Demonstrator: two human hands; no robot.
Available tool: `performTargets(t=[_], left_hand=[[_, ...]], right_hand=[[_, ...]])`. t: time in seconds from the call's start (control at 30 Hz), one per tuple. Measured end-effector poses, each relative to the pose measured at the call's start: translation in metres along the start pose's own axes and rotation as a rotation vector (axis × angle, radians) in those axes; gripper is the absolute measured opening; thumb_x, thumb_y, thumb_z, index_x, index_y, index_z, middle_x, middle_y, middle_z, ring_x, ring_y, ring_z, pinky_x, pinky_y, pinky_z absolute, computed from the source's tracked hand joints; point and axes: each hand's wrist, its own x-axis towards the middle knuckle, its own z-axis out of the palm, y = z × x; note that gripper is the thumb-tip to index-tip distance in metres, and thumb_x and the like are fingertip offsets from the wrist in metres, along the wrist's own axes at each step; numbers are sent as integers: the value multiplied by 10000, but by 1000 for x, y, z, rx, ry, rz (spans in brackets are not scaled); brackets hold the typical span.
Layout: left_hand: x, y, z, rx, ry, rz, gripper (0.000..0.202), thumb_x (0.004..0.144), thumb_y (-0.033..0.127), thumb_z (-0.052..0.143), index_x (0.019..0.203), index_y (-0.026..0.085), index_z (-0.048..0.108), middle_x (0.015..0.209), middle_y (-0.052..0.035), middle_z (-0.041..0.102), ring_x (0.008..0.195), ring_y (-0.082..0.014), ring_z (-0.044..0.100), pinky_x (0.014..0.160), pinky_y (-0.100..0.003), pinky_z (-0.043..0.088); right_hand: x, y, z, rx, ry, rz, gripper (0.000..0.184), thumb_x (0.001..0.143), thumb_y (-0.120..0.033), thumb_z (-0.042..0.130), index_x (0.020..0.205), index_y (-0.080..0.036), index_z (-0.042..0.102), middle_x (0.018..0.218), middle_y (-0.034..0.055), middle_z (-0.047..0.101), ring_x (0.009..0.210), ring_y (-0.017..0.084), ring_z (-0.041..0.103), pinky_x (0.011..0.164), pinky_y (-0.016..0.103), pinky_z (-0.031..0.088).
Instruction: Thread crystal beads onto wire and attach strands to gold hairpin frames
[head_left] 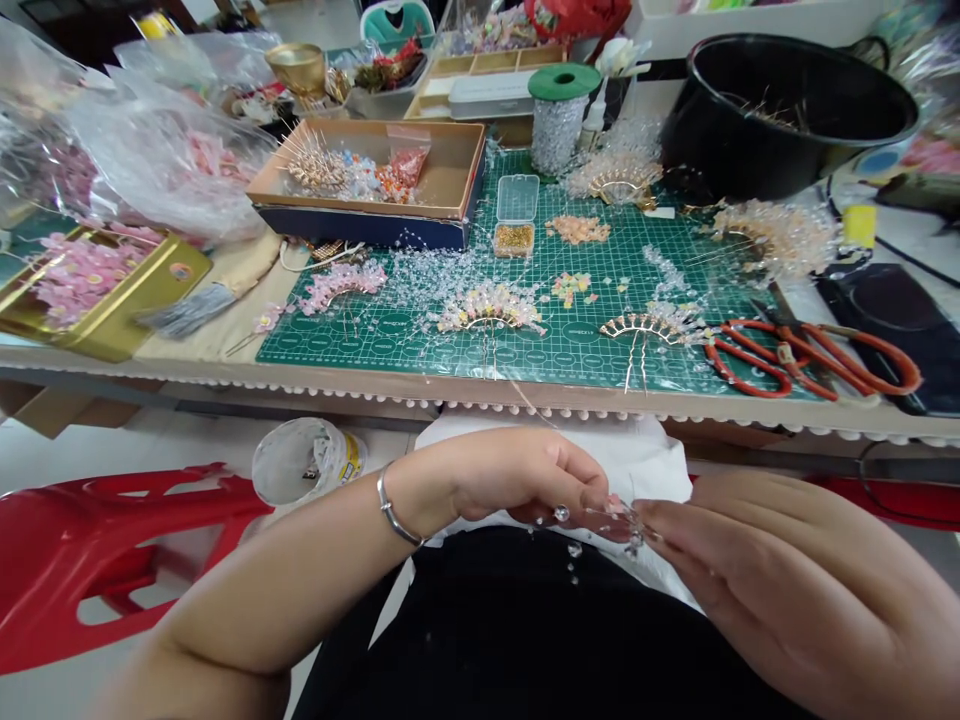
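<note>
Left hand pinching clear-beaded wire at the fingertips; right hand gripping the same strand. Ahead of both hands: green cutting mat, gold-framed beaded hair forks.

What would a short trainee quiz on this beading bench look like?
1. Which wrist, left or right, wears the metal bangle?
2. True or false: the left hand and right hand both touch a wire strung with clear beads.
3. What colour are the beads in the small plastic box on the green cutting mat?

Key: 1 left; 2 true; 3 gold.
</note>
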Motion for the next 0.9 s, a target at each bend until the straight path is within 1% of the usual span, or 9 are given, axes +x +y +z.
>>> performTargets(t=[0.07, 0.27, 0.43, 0.53, 0.63, 0.7, 0.8, 0.87, 0.9], left_hand=[[3, -6, 1, -81, -36, -6, 103, 719, 228, 724, 729, 169, 641, 670, 28, 621, 471, -54, 319, 444, -243, 130], [1, -13, 9, -231, -62, 21, 141, 731, 197, 785, 780, 166, 656, 710, 29, 629, 446, -32, 271, 428, -254, 91], [-10, -11, 21, -183, -49, 84, 35, 792, 129, 682, 773, 159, 683, 798, 5, 652, 451, -35, 251, 446, -282, 94], [-10, -19, 27, -173, 5, 189, 52, 757, 200, 711, 754, 149, 700, 797, -20, 656, 476, -47, 258, 465, -278, 132], [-11, -24, 32, -62, 161, 343, 193, 798, 337, 716, 826, 148, 739, 816, -43, 675, 538, -66, 355, 506, -245, 250], [-20, -21, 34, 168, 325, 410, 251, 905, 369, 624, 990, 170, 753, 897, -57, 704, 645, -102, 493, 598, -243, 376], [-41, -12, 37, 607, 718, 570, 303, 982, 303, 528, 1230, 219, 679, 1070, -69, 713, 918, -176, 612, 810, -308, 481], [-52, -5, 36, 751, 955, 727, 317, 994, 234, 502, 1282, 249, 633, 1142, -61, 698, 932, -169, 630, 840, -320, 503], [-55, -2, 35, 756, 1004, 787, 323, 998, 203, 487, 1287, 260, 619, 1171, -56, 692, 877, -150, 640, 805, -309, 518]], right_hand=[[2, 0, 4, -38, 6, -56, 253, 874, -171, 662, 1078, -318, 692, 711, -9, 705, 664, 213, 675, 582, 317, 492], [14, -8, 17, 52, 121, 175, 220, 910, -463, 628, 983, -290, 742, 743, 46, 719, 732, 257, 704, 591, 340, 562], [10, -9, 24, 43, 157, 188, 215, 909, -455, 614, 955, -285, 739, 741, 45, 727, 716, 255, 717, 569, 330, 563], [5, -5, 26, 34, 220, 175, 164, 918, -389, 597, 952, -283, 718, 756, 35, 738, 676, 237, 717, 566, 323, 555], [5, -1, 24, 20, 282, 155, 101, 934, -273, 571, 970, -290, 664, 780, 7, 743, 650, 198, 708, 586, 298, 541], [9, 2, 22, 18, 278, 145, 118, 948, -219, 550, 990, -300, 626, 786, -14, 737, 653, 173, 699, 591, 272, 526], [13, 4, 17, 28, 195, 63, 148, 965, -189, 522, 1031, -302, 590, 828, -22, 736, 686, 150, 699, 605, 244, 518], [15, 4, 15, 40, 123, -4, 174, 970, -161, 510, 1066, -294, 568, 866, -15, 739, 719, 143, 705, 631, 232, 522], [15, 3, 15, 49, 91, -35, 189, 971, -147, 507, 1085, -289, 558, 879, -9, 739, 736, 143, 707, 647, 230, 525]])
